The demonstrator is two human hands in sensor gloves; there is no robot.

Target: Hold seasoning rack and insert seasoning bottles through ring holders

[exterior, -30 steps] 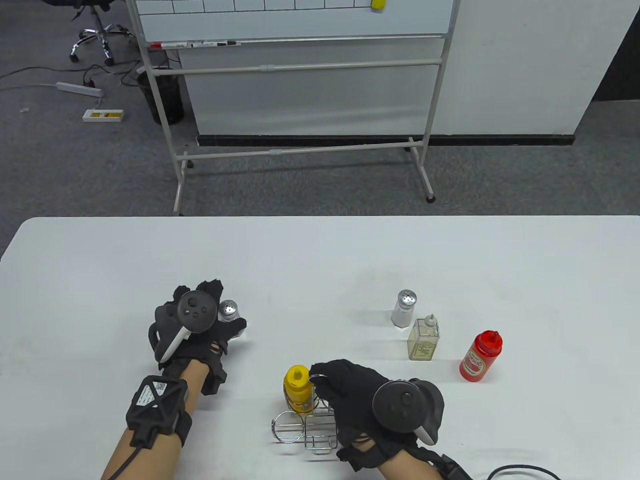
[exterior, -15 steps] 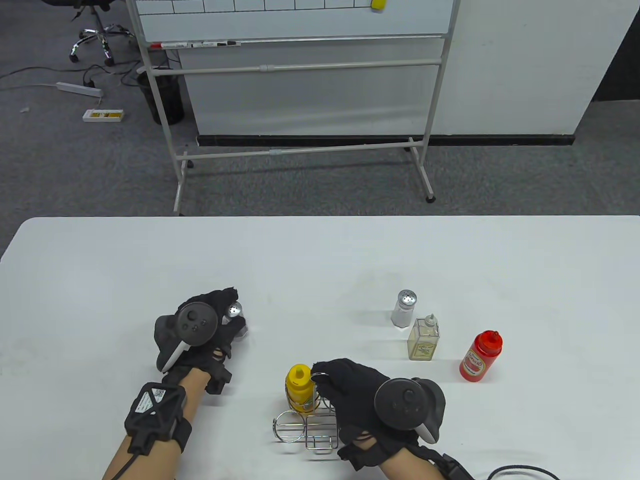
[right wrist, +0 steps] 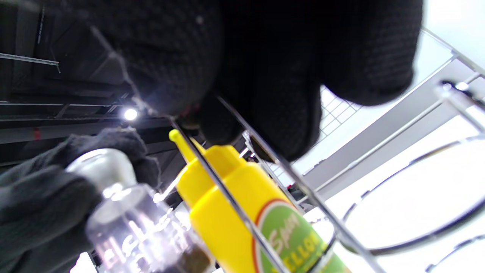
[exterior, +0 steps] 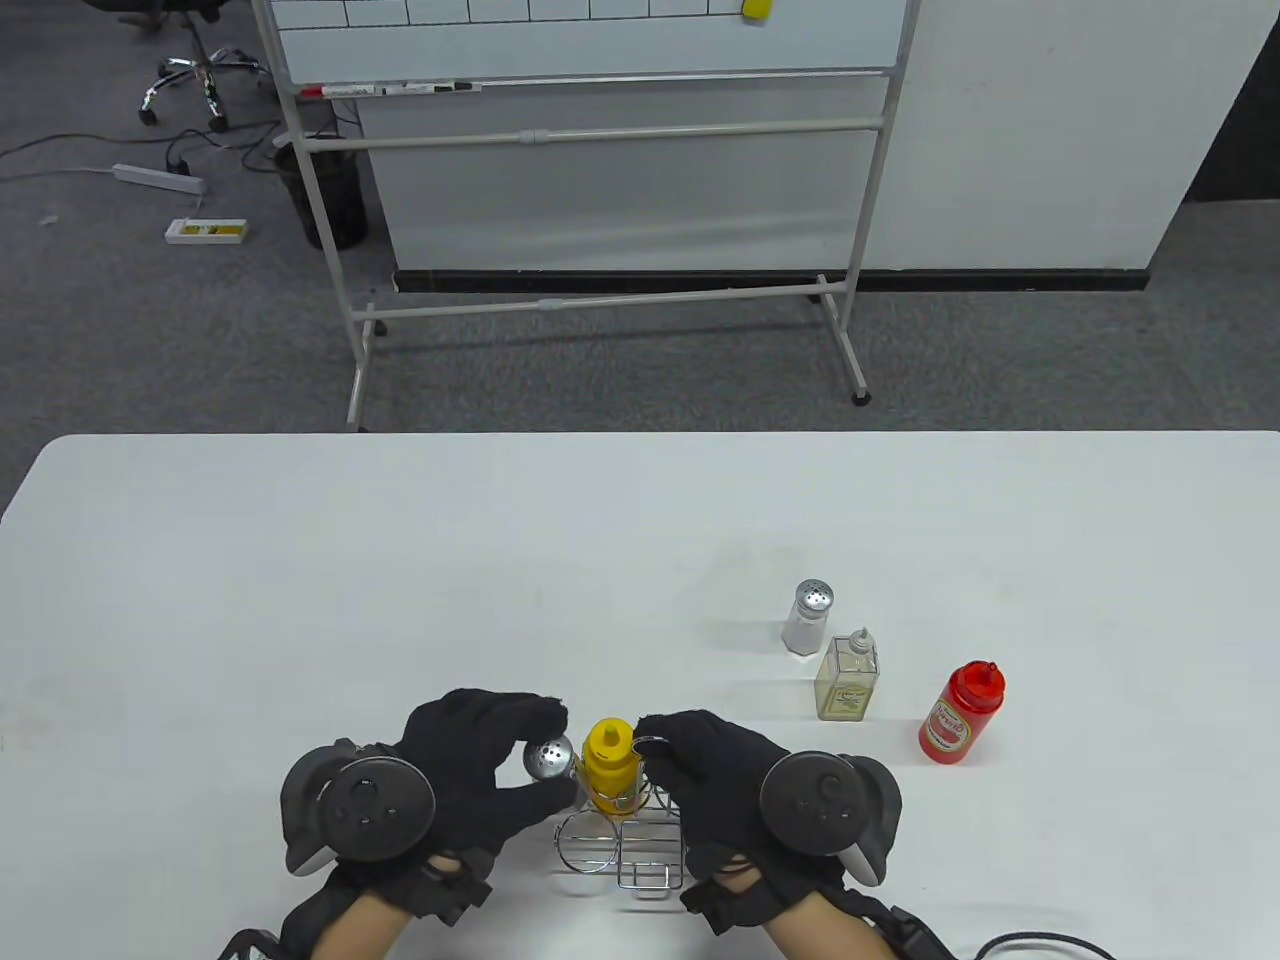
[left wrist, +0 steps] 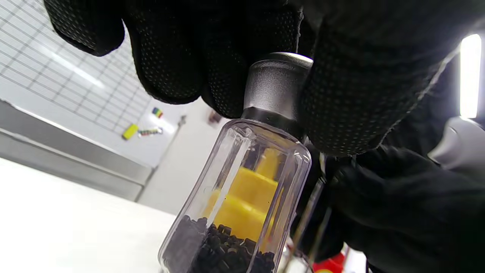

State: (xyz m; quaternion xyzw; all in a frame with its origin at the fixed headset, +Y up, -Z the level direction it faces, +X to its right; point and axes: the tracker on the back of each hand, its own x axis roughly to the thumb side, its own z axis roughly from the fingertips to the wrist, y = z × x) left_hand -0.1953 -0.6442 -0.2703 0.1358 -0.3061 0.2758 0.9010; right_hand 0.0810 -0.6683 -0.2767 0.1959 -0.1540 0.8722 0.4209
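Pinching the pepper shaker by its metal cap, the left hand holds it just beside the yellow mustard bottle; only the left wrist view shows the dark peppercorns (low in the glass). Right of them, the right hand grips the wire rack handle, its fingers hiding the handle's top.

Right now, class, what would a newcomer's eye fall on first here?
The two black-gloved hands meeting at the table's near edge: the left hand grips a pepper shaker by its metal cap, right beside the yellow mustard bottle standing in the wire rack. The right hand holds the rack's handle.
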